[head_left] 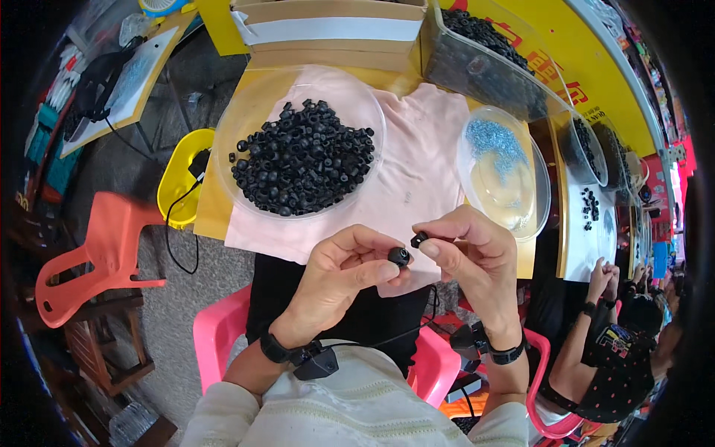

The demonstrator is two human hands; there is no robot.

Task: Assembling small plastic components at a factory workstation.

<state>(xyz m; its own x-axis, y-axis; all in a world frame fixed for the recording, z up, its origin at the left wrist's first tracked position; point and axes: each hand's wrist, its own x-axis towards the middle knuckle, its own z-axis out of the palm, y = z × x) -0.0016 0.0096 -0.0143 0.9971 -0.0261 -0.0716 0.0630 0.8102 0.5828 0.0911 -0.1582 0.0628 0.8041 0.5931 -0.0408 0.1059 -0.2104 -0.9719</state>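
Observation:
My left hand (328, 276) pinches a rounded black plastic piece (399, 257) with a hole in its end, between thumb and forefinger. Close beside it, my right hand (480, 261) grips a smaller black plastic piece (419, 239) by the fingertips. The two pieces are near each other but apart. Both hands hover over the front edge of a pink cloth (417, 160). Beyond my left hand, a wide clear round tray (257, 97) holds a heap of small black pieces (302, 160). At the right, a clear round tub (514, 212) contains tiny pale-blue bits (495, 145).
A cardboard box (335, 48) and a clear bin (477, 71) of black pieces line the table's back. A yellow basket (175, 171) and an orange plastic chair (112, 238) stand left. Another person (603, 365) sits at a neighbouring table on the right.

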